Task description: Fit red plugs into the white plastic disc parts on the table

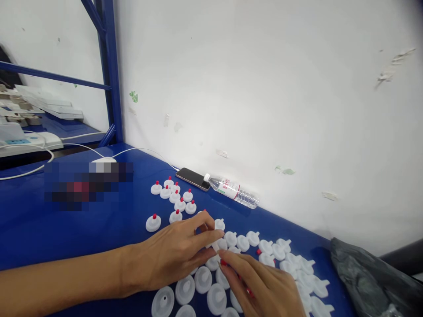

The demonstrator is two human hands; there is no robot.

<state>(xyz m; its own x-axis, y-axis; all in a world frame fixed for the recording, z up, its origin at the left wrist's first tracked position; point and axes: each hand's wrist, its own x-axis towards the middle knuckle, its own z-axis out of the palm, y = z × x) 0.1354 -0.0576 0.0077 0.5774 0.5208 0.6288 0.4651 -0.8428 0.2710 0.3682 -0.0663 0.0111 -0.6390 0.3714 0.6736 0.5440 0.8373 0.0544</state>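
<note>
Both of my hands meet low in the middle of the blue table (29, 229). My left hand (175, 253) pinches a white plastic cap (220, 224) between thumb and fingers. My right hand (261, 286) holds a small red plug (224, 263) at its fingertips, close to the left hand. Several bare white caps (198, 286) lie around and under my hands. Farther back stands a group of white caps with red plugs fitted (175, 196). A loose red plug (258, 252) lies among the caps.
A phone (193, 178) and a lying water bottle (233, 190) rest against the white wall. A dark plastic bag (370, 277) sits at the right. White cables (39, 156) and a blue shelf frame (110, 75) are at the left.
</note>
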